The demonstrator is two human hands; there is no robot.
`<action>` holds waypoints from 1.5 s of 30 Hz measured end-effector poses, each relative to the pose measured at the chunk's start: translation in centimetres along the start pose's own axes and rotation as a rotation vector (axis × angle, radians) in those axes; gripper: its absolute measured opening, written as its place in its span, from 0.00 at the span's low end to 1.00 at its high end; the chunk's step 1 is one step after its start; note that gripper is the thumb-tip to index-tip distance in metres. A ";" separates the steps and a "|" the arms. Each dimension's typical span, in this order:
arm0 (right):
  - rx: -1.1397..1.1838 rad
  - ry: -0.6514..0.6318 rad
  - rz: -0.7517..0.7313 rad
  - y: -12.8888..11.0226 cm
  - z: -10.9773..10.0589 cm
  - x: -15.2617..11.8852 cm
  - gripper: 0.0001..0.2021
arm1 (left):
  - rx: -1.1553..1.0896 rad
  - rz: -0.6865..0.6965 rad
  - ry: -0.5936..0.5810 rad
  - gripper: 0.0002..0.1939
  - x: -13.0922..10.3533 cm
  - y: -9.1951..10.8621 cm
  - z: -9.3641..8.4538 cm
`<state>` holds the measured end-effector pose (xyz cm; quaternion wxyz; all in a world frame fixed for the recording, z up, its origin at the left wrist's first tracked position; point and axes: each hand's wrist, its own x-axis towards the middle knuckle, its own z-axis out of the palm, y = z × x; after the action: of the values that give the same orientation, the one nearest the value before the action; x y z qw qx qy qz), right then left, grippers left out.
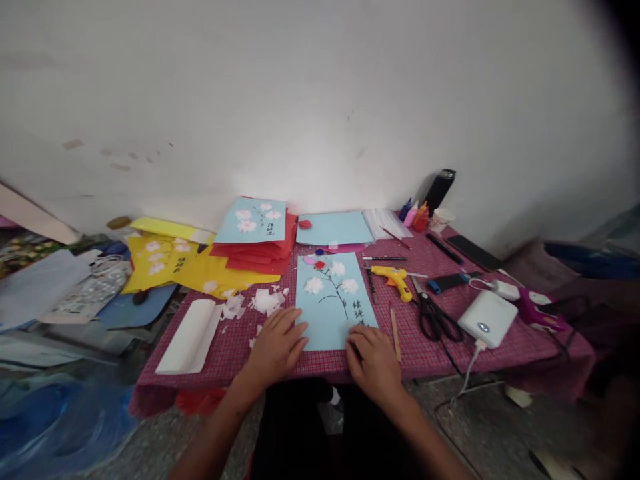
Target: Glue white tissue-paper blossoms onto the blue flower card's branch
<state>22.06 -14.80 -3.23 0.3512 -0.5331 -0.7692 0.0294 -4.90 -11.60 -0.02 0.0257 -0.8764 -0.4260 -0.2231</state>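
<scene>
A light blue card lies upright in front of me, with white paper-petal flowers, a drawn dark branch and black handwritten characters. My left hand rests over its lower left edge, fingers stretched out and holding nothing. At the lower right corner, my right hand lies on the card with its fingers loosely bent and thumb apart; its palm side is hidden. Torn white paper scraps are beside my left hand. A wooden stick lies just right of my right hand.
Right of the card are a yellow glue gun, black-handled scissors, and a white power bank with a cable. Behind stand paint bottles and a black flask. Folded white paper and stacked red paper lie left.
</scene>
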 end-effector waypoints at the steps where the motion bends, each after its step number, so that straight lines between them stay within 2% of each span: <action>1: 0.015 -0.014 -0.007 0.1 -0.1 0.0 0.06 | -0.011 0.010 -0.003 0.13 -0.1 0.9 0.4; 4: 0.059 -0.059 -0.038 0.6 -0.5 0.2 0.06 | -0.037 0.021 -0.059 0.14 -0.5 3.1 1.2; 6: 0.071 -0.070 -0.059 1.0 -0.6 0.2 0.06 | -0.047 0.014 -0.094 0.15 -0.8 3.7 1.4; 12: 0.015 -0.045 -0.110 1.6 -0.2 -0.1 0.06 | -0.049 -0.001 -0.149 0.20 -1.2 4.2 1.5; 20: -0.032 -0.005 -0.129 1.6 0.1 -0.5 0.06 | -0.081 -0.038 -0.176 0.20 -1.1 4.4 1.3; 25: -0.044 0.034 -0.097 1.9 0.6 -0.5 0.05 | -0.113 -0.044 -0.127 0.16 -1.5 3.7 0.6; 30: -0.061 0.061 -0.079 2.0 1.0 -0.5 0.05 | -0.134 -0.074 0.002 0.11 -3.9 3.0 -0.5; 33: -0.081 0.081 -0.069 2.0 1.1 -0.5 0.05 | -0.114 -0.128 0.095 0.12 -5.3 1.3 -0.9; 36: -0.099 0.083 -0.069 2.0 1.2 -0.6 0.05 | -0.048 -0.210 0.147 0.16 -5.0 -2.2 -1.4; 38: -0.112 0.082 -0.071 2.0 1.2 -0.6 0.05 | 0.003 -0.283 0.114 0.16 -3.9 -5.1 -1.6; 41: -0.129 0.083 -0.068 1.9 1.2 -0.6 0.05 | 0.030 -0.300 0.042 0.16 -1.6 -8.6 -1.8; 45: -0.154 0.071 -0.069 1.6 0.9 -0.4 0.05 | 0.020 -0.252 -0.059 0.14 0.4 -10.7 -1.7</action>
<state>22.94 -14.17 -4.83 0.3372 -0.5325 -0.7740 -0.0608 -13.43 -4.86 0.15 -0.0065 -0.8218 -0.5354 -0.1945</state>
